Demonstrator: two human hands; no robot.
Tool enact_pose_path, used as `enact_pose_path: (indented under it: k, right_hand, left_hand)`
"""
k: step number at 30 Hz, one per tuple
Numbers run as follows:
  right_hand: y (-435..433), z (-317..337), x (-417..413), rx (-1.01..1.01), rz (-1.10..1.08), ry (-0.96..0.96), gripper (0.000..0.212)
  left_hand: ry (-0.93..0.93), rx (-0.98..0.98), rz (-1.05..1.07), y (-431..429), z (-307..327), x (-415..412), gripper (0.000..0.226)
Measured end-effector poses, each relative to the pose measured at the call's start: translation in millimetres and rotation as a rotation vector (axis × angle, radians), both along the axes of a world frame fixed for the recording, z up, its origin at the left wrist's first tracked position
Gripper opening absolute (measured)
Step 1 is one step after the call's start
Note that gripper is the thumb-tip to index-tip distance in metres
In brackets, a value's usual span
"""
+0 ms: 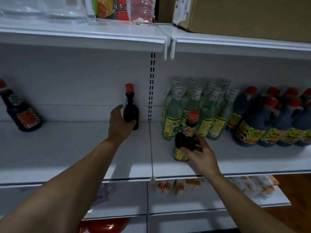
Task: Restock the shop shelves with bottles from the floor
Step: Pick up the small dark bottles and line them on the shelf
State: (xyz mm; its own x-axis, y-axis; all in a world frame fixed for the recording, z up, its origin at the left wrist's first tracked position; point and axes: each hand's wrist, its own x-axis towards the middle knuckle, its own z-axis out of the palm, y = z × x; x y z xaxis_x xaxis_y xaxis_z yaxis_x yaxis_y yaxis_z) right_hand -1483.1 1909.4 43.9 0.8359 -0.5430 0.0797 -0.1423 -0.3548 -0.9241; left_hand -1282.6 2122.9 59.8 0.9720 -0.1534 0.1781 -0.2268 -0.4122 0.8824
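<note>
My left hand (pixel 120 122) grips a dark sauce bottle (pixel 131 105) with a red cap, upright at the back of the white shelf (pixel 75 148), close to the slotted upright. My right hand (pixel 201 151) holds a second dark bottle (pixel 186 137) with a red cap and yellow label; it stands on the right shelf section, in front of the pale green bottles. A third dark bottle (pixel 18 108) stands alone at the far left of the shelf.
Several pale green bottles (pixel 195 108) stand grouped right of the upright, with several dark handled jugs (pixel 276 120) beyond them. A cardboard box (pixel 249 14) and food packets (pixel 124 9) sit on the shelf above. Small orange packets (pixel 181 185) lie on the lower shelf.
</note>
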Motion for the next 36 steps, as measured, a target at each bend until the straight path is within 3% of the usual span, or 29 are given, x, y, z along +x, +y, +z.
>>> enact_pose_path:
  k: [4,10,13,19,23,36]
  right_hand:
    - [27.8,-3.9,11.0,0.035,0.027,-0.002,0.058]
    - [68.8,-12.7,45.1,0.061,0.032,-0.029,0.067]
    - [83.7,-14.6,65.4,0.104,0.036,-0.048,0.067]
    - [94.7,-12.4,107.8,0.078,0.041,-0.025,0.068]
    - [95.4,-10.0,129.2,0.031,0.085,-0.031,0.056]
    - [92.8,-8.4,197.0,-0.047,0.081,0.048,0.067]
  left_hand:
    - [0.112,0.04,-0.086,3.9,0.8,24.8,0.089]
    - [0.091,0.04,-0.175,-2.2,-1.6,48.6,0.068]
    - [0.065,0.08,-0.211,2.1,-5.1,54.8,0.069]
    - [0.036,0.128,-0.181,20.8,-9.5,57.8,0.071]
    - [0.042,0.127,-0.161,40.4,-13.3,61.0,0.072]
    - [0.026,0.097,-0.146,45.5,-23.7,68.2,0.07]
